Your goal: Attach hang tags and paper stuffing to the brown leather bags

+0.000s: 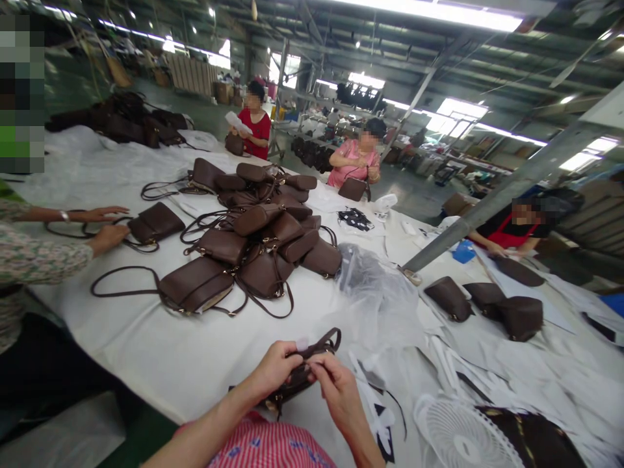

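A dark brown handbag (292, 388) with a looped strap lies at the table's near edge, right in front of me. My left hand (273, 369) is closed on its upper left side, thumb on top near a small whitish piece (302, 344). With thumb and fingers pinched together, my right hand (335, 382) grips the top of the same bag. The exact detail between those fingertips is too small to make out. Beyond my hands is a heap of similar brown handbags (219, 247), with straps and gold-coloured fittings.
A clear plastic bag (375, 292) lies beyond my right hand, and a white fan (465, 432) stands at the near right. A slanting metal post (468, 218) rises at the right. At the left, a co-worker's hands (108, 239) touch another bag (156, 223). Several people work across the table.
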Motion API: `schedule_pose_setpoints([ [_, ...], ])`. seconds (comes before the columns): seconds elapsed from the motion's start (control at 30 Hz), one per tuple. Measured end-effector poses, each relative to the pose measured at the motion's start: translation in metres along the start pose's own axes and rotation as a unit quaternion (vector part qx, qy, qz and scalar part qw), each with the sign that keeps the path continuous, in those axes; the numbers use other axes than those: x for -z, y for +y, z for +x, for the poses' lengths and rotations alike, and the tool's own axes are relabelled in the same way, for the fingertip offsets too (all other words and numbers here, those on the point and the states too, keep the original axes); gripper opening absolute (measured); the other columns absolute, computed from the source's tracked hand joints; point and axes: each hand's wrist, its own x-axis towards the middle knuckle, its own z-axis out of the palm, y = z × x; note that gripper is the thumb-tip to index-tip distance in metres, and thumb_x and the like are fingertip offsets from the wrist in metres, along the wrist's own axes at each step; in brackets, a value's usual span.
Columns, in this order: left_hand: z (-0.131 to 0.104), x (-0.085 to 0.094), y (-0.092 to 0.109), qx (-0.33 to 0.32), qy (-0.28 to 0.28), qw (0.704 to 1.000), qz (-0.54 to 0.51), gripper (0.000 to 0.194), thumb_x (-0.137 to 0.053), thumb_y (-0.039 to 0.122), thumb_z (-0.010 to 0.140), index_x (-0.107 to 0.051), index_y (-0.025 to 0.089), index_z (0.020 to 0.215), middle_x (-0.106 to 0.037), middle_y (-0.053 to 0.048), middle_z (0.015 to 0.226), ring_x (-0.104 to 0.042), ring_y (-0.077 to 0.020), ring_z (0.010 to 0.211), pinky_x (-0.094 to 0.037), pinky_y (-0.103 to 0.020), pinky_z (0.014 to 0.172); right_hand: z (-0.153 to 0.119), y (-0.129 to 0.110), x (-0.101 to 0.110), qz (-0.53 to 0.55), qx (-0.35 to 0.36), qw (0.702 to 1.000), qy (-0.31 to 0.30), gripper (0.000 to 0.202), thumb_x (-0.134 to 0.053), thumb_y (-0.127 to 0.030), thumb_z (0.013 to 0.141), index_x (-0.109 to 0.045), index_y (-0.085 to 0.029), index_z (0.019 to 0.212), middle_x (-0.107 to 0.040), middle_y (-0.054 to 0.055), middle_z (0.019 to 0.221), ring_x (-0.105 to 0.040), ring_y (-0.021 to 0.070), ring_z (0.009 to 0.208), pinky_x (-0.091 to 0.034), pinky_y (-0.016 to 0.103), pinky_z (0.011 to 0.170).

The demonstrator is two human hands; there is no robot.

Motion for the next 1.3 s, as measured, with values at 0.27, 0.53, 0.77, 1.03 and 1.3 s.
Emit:
schedule_pose_setpoints([
  [0.27,-0.009,-0.002,0.006,-0.125,-0.012,0.989,0.082,0.030,-0.045,0.013,0.076,-0.068,0.015,0.096,-0.068,-0.002,0.085,-0.060,-0.0154,0.078,-0.047,-0.024,0.075,0.006,0.003,-0.010,0.119,-0.142,0.982,0.043,0.046,-0.068,-0.057,0.068,-0.051,-0.018,0.084,-0.061,-0.001,0.061,-0.057,0.0127,0.046,-0.034,0.016,0.031],
  [0.53,-0.016,0.001,0.000,-0.166,-0.025,0.970,0.178,0.060,-0.043,0.010,0.081,-0.044,0.023,0.139,-0.068,-0.004,0.115,-0.064,-0.0168,0.098,-0.046,-0.027,0.092,0.006,0.005,-0.011,0.166,-0.163,0.970,0.068,0.066,-0.072,-0.050,0.069,-0.039,-0.018,0.116,-0.064,-0.002,0.065,-0.064,0.0158,0.053,-0.049,0.021,0.040],
  [0.77,-0.019,0.003,-0.002,-0.242,-0.076,0.935,0.248,0.059,-0.042,0.011,0.085,-0.038,0.031,0.141,-0.055,-0.001,0.135,-0.057,-0.0174,0.115,-0.043,-0.026,0.098,0.005,0.007,-0.011,0.256,-0.155,0.950,0.082,0.048,-0.075,-0.046,0.069,-0.054,-0.017,0.101,-0.064,-0.001,0.066,-0.066,0.0142,0.058,-0.053,0.020,0.048],
  [1.03,-0.017,0.005,-0.010,-0.194,-0.056,0.927,0.315,0.031,-0.045,0.013,0.085,-0.045,0.023,0.114,-0.068,-0.002,0.093,-0.064,-0.0178,0.083,-0.047,-0.024,0.076,0.010,0.005,-0.006,0.339,-0.221,0.911,0.077,0.042,-0.075,-0.050,0.068,-0.056,-0.015,0.084,-0.071,0.005,0.072,-0.070,0.0157,0.061,-0.055,0.021,0.052],
  [1.3,-0.018,0.007,-0.010,-0.212,-0.041,0.926,0.310,0.022,-0.041,0.013,0.085,-0.044,0.023,0.104,-0.065,-0.001,0.093,-0.062,-0.0165,0.082,-0.044,-0.023,0.074,0.006,0.000,-0.001,0.267,-0.230,0.936,0.021,0.042,-0.078,-0.039,0.065,-0.058,-0.017,0.095,-0.070,0.002,0.077,-0.071,0.0175,0.073,-0.056,0.024,0.063],
])
